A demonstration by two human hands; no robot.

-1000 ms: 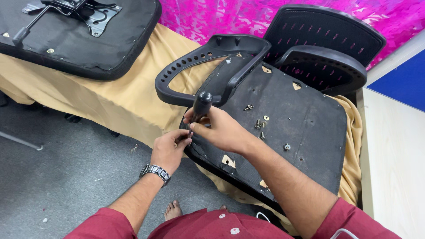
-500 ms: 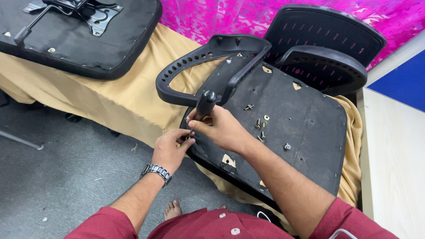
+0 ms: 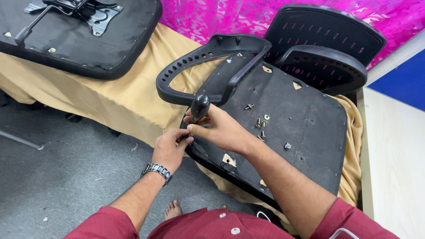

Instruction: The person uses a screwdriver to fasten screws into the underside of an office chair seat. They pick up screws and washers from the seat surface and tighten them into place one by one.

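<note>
An upturned black office chair seat (image 3: 305, 132) lies on a tan cloth-covered table, its fabric underside up. A black plastic armrest (image 3: 208, 66) stands against the seat's near-left edge. My right hand (image 3: 219, 128) grips a screwdriver by its rounded black handle (image 3: 200, 105), held upright at that edge. My left hand (image 3: 170, 148), with a metal wristwatch, pinches at the seat's rim right beneath the tool; what its fingertips hold is hidden. Several loose screws (image 3: 260, 128) lie on the seat just right of my right hand.
A second armrest (image 3: 323, 62) and a mesh backrest (image 3: 327, 31) rest at the far side of the seat. Another upturned seat with a metal mechanism plate (image 3: 79, 9) lies at the top left. Grey carpet floor (image 3: 57, 177) is on the left, a pale surface (image 3: 394, 168) on the right.
Both hands stay at the seat's near-left edge with only slight shifts; the screwdriver handle remains upright in my right hand.
</note>
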